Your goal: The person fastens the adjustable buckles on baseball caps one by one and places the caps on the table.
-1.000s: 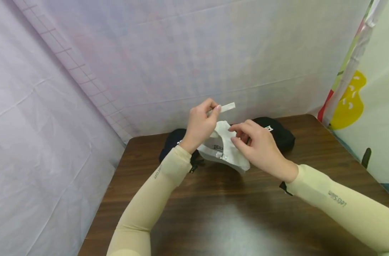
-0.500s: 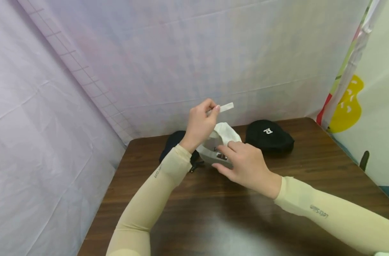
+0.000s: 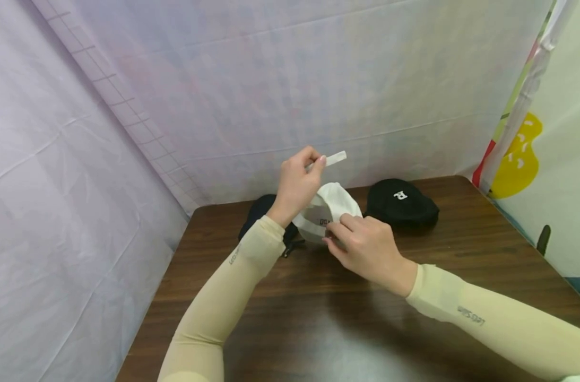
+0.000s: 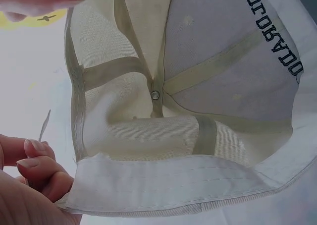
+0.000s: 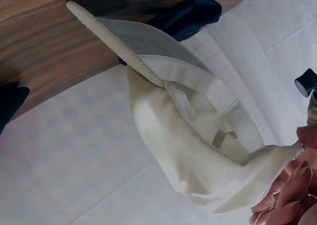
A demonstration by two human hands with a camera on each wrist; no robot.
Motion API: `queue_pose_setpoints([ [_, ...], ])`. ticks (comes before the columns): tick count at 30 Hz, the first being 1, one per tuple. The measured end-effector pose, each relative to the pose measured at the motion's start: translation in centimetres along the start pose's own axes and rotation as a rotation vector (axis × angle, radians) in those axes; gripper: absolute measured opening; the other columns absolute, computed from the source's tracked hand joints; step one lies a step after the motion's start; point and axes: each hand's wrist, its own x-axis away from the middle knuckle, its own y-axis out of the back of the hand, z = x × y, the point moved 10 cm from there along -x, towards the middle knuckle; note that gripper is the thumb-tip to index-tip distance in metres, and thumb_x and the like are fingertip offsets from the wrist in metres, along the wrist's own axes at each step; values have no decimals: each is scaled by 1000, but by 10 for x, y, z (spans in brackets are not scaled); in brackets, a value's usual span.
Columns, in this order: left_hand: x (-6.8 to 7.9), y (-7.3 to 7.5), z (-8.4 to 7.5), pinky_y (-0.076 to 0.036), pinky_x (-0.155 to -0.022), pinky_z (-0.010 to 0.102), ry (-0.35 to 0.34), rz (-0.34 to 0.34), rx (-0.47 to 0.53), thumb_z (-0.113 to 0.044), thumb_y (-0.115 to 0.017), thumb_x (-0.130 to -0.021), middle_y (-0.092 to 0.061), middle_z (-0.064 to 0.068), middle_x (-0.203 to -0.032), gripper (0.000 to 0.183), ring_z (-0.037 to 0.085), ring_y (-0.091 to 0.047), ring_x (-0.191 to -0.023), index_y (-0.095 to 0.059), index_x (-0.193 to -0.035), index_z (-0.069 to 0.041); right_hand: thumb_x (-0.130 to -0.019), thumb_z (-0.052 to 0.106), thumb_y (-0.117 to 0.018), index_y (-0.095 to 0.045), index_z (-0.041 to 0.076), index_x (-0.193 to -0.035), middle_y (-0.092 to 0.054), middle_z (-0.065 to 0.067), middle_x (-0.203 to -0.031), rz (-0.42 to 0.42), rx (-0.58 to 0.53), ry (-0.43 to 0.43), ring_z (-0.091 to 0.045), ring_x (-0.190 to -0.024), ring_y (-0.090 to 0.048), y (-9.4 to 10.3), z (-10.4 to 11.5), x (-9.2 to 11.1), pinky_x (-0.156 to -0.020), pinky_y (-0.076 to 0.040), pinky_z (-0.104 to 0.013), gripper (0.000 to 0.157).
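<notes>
A white baseball cap (image 3: 342, 200) hangs between the two hands, its inside turned toward the head camera. My left hand (image 3: 297, 183) pinches the cap's white strap (image 3: 336, 158), whose free end sticks out past the fingertips. In the left wrist view the strap (image 4: 45, 125) appears edge-on above the thumb. My right hand (image 3: 366, 244) pinches the opposite back edge of the cap, where its fingers cover the metal buckle. Inside the cap (image 4: 129, 185), back-to-front dark lettering shows in the left wrist view. Its brim (image 5: 116, 49) points away from my right hand (image 5: 290, 195) in the right wrist view.
On the brown wooden table (image 3: 270, 318), a dark blue cap (image 3: 258, 208) lies behind the left wrist, partly hidden. Further right lies a black cap (image 3: 399, 204) with a white letter. A pale fabric sheet (image 3: 270, 95) hangs behind the table.
My right hand has moved left and down from the cap's side to its buckle, and its fingers have closed there. The black cap has come into fuller view. My left hand has barely moved.
</notes>
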Motion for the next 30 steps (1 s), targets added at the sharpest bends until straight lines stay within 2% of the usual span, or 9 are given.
queue_pose_setpoints([
  [6, 1, 1, -1, -46, -68, 29, -9, -15, 18, -17, -61, -102, -71, 3, -88, 17, 11, -48, -48, -64, -86, -11, -88, 24, -68, -73, 11, -92, -58, 1, -73, -59, -24, -21, -15, -46, -46, 10, -7, 1, -42, -40, -32, 15],
  [11, 2, 1, 1, -49, -75, 30, -12, -26, 18, -16, -62, -101, -72, 3, -89, 16, 13, -63, -60, -65, -86, -10, -87, 23, -68, -74, 11, -92, -59, 1, -72, -98, -46, -35, -13, -48, -50, 20, -12, 2, -42, -42, -31, 14],
  [12, 2, 2, 1, -49, -75, 30, -12, -27, 18, -16, -62, -101, -73, 4, -89, 16, 15, -63, -58, -65, -87, -10, -87, 22, -68, -74, 10, -92, -60, 1, -72, -105, -53, -41, -13, -49, -51, 23, -13, 1, -42, -42, -31, 14],
  [15, 2, 3, 3, -51, -81, 29, -2, -37, 12, -16, -63, -100, -74, 4, -92, 15, 16, -71, -80, -67, -87, -10, -88, 20, -67, -74, 10, -91, -61, 2, -71, -115, -93, -69, -10, -52, -53, 29, -18, -1, -43, -42, -30, 13],
  [19, 4, 3, 6, -51, -87, 29, 26, -40, 19, -20, -65, -100, -74, 3, -99, 15, 17, -70, -103, -67, -88, -11, -89, 19, -66, -74, 10, -90, -64, 3, -71, -102, -169, -132, -8, -56, -54, 35, -28, -4, -45, -42, -28, 12],
  [22, 6, 4, 10, -50, -69, 29, 54, -34, 32, -25, -66, -100, -74, 0, -95, 17, 16, -67, -77, -67, -88, -13, -88, 15, -68, -74, 10, -88, -65, 3, -74, -83, -234, -188, -7, -58, -53, 37, -36, -7, -48, -43, -27, 9],
  [25, 8, 4, 12, -40, -53, 30, 76, -28, 47, -30, -67, -99, -70, -4, -84, 18, 17, -48, -53, -66, -88, -15, -87, 11, -70, -74, 11, -86, -64, 5, -74, -61, -292, -254, -5, -58, -52, 38, -48, -9, -49, -43, -28, 4],
  [26, 8, 5, 13, -37, -51, 32, 82, -28, 52, -31, -68, -98, -69, -5, -82, 19, 19, -41, -49, -65, -88, -16, -87, 10, -71, -74, 11, -86, -64, 6, -75, -51, -308, -275, -5, -58, -52, 38, -52, -10, -49, -43, -28, 4],
  [30, 8, 7, 15, -38, -53, 31, 103, -36, 71, -31, -71, -97, -70, -4, -81, 19, 16, -48, -53, -66, -87, -14, -90, 10, -73, -76, 15, -84, -64, 10, -71, 7, -359, -367, -3, -53, -51, 37, -70, -12, -47, -43, -28, 8],
])
